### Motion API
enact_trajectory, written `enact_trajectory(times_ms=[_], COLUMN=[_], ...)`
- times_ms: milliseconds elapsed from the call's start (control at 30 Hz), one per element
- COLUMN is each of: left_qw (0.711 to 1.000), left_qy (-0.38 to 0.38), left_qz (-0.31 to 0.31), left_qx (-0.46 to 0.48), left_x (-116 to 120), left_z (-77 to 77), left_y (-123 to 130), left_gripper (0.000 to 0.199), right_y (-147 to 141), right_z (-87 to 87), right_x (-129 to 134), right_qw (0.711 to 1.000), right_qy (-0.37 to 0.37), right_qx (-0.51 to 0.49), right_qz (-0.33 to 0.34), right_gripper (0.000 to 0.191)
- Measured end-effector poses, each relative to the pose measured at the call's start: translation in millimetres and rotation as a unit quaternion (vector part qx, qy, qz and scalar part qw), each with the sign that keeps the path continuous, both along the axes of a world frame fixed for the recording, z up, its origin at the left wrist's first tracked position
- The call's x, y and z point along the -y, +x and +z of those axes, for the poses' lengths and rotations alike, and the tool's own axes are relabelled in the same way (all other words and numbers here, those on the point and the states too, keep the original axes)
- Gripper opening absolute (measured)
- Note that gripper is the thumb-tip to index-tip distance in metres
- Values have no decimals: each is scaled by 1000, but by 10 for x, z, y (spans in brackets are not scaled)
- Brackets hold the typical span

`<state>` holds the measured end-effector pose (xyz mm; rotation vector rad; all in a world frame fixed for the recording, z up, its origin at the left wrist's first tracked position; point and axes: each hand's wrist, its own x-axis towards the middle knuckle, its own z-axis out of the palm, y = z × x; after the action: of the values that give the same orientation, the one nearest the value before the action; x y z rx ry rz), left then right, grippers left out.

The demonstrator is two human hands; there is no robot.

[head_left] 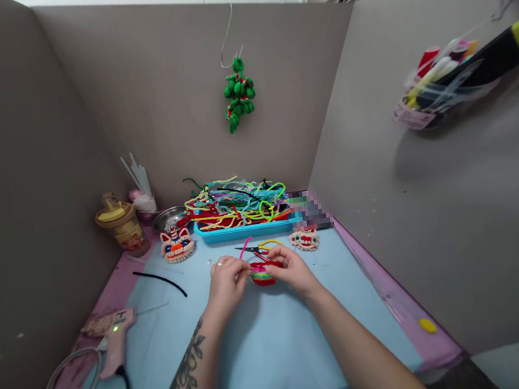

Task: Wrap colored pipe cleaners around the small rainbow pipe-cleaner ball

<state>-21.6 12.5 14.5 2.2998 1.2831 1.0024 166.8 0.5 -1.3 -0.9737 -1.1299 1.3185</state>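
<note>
A small craft piece of red, pink, green and yellow fuzzy stems sits between my hands over the blue table cover. My left hand pinches its left side, where a pink fuzzy stem sticks up. On the other side, the closed fingers of my right hand grip the red edge. Just beyond lie scissors with dark blades and yellow and red handles. Two fuzzy animal-face pieces flank the hands: one with blue and orange to the left, one with red and white to the right.
A blue tray heaped with fuzzy stems stands at the back. Left are a hot glue gun, a black stem, a metal bowl and a brown-rimmed pot. Grey panels enclose the table; a holder hangs right.
</note>
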Motion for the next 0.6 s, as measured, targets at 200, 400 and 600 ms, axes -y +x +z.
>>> enact_trajectory(times_ms=[200,400,600], left_qw=[995,985,905], left_qy=[-91,12,-235], left_qz=[-45,107,21], left_qx=[18,138,353], left_x=[36,15,-26], left_z=[20,-161,-313], left_y=[62,125,251], left_gripper=[20,24,80], right_y=[-10,-69,-182], right_z=[18,-8,-78], right_x=[28,6,-40], right_qw=[997,998,988], right_qy=[28,36,-21], right_qx=[73,5,-138], right_qz=[29,-58,-66], right_gripper=[30,29,44])
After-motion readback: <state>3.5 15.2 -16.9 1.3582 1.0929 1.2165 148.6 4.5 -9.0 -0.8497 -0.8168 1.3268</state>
